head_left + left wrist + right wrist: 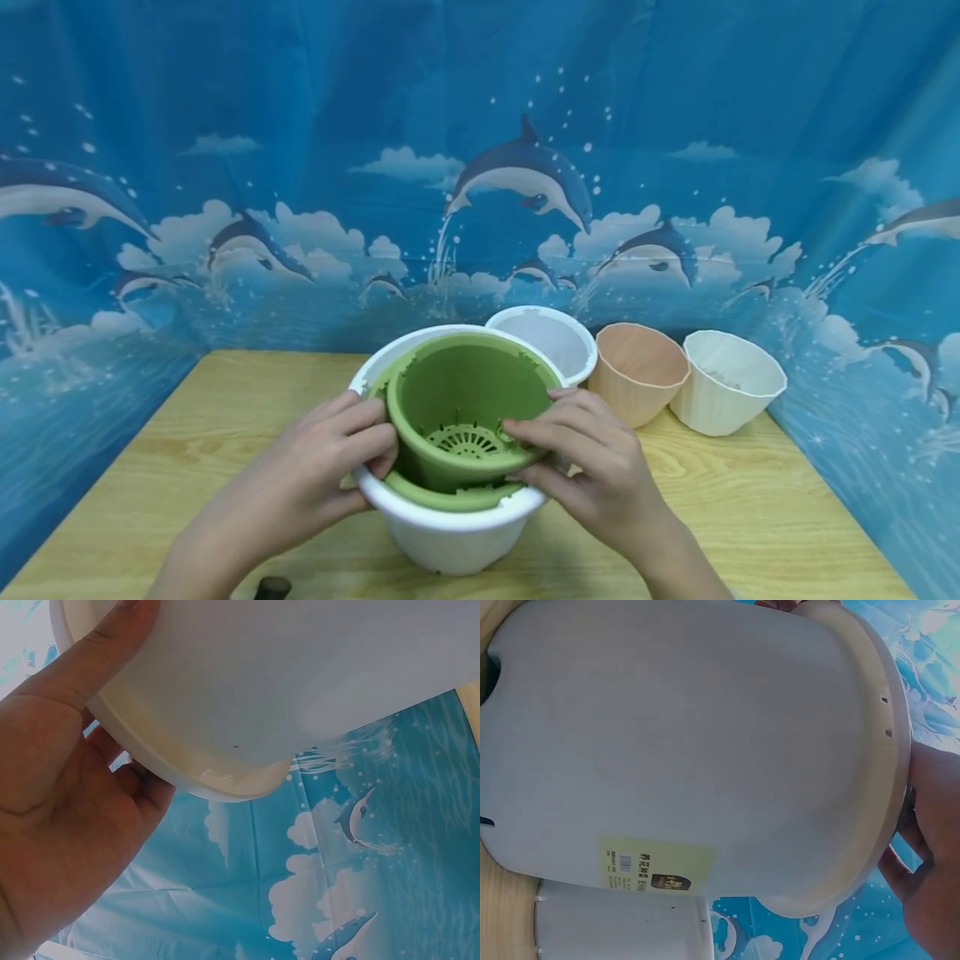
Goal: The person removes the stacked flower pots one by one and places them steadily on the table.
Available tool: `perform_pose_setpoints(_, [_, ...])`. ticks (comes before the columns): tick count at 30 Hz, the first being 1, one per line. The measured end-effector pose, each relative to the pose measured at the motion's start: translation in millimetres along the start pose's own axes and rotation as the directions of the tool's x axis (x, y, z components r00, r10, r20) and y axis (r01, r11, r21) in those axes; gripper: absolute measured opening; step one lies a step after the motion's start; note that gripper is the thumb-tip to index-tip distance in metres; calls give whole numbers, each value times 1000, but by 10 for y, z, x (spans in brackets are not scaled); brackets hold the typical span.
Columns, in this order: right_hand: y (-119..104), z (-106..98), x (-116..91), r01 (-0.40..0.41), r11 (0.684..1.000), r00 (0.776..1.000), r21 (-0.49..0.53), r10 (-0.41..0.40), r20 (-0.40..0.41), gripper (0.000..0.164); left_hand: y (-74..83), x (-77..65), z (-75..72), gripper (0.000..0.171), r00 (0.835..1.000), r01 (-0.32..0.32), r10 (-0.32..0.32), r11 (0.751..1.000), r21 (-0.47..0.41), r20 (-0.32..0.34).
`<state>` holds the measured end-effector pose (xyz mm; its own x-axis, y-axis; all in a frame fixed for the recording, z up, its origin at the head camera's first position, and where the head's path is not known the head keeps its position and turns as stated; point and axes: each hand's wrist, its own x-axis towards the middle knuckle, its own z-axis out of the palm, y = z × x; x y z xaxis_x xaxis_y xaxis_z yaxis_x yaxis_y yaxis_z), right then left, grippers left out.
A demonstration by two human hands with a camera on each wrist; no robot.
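A large white flowerpot (457,537) stands on the table, with green flowerpots nested inside it. The innermost green flowerpot (442,375) is tilted and has a slotted bottom. My left hand (330,454) grips the left side of the white pot's rim, fingers curled over the edge; the left wrist view shows its thumb against the outer wall. On the other side, my right hand (592,458) pinches the rim of the inner green pot, index finger inside and thumb below. The right wrist view shows a label (656,866) on the white pot's wall; the right fingertips are hidden there.
Behind the nested pots stand a smaller white pot (551,333), a peach pot (637,375) and a cream pot (727,383). A dark round-ended object (272,587) lies at the table's front edge. A dolphin-print curtain (480,167) surrounds the wooden table (750,500).
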<state>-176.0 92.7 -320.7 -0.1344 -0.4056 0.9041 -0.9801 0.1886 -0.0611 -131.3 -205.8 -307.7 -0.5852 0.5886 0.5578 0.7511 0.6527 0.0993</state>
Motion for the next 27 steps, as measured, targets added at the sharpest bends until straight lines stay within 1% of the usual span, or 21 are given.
perform_pose_setpoints(2, [-2, 11, -2, 7, 1000, 1000, -14, -7, -4, 21, 5, -1, 1, 40, 1000, 8, -8, 1000, 2, 8])
perform_pose_setpoints(5, [-3, 23, -6, 9, 1000, 1000, -26, -9, -7, 15, 12, -3, 1, 41, 1000, 18, -18, 1000, 5, 24])
perform_pose_setpoints(8, [0, 23, -6, -12, 999, 1000, -33, 11, -4, 9, 14, -4, 1, 42, 999, 26, -27, 1000, 4, 30])
perform_pose_setpoints(12, [12, 9, -8, -37, 998, 999, -49, 37, -1, 18, 9, 1, 6, 41, 1000, 14, -14, 1000, 5, 14])
perform_pose_setpoints(14, [18, 6, -6, -40, 998, 999, -48, 39, -8, 19, 7, -2, 7, 40, 1000, 9, -9, 1000, 4, 3])
perform_pose_setpoints(17, [22, -3, 0, -30, 998, 999, -47, 29, -30, 18, 5, -2, 6, 38, 1000, 2, -2, 1000, -2, -7])
perform_pose_setpoints(23, [17, -28, 24, 10, 998, 996, -58, -14, -82, 14, 14, -7, -8, 37, 999, 21, -21, 1000, 4, 25])
perform_pose_setpoints(27, [11, -46, 50, 27, 996, 990, -90, -40, -139, 9, 8, -5, -4, 37, 1000, 14, -14, 1000, -3, 12])
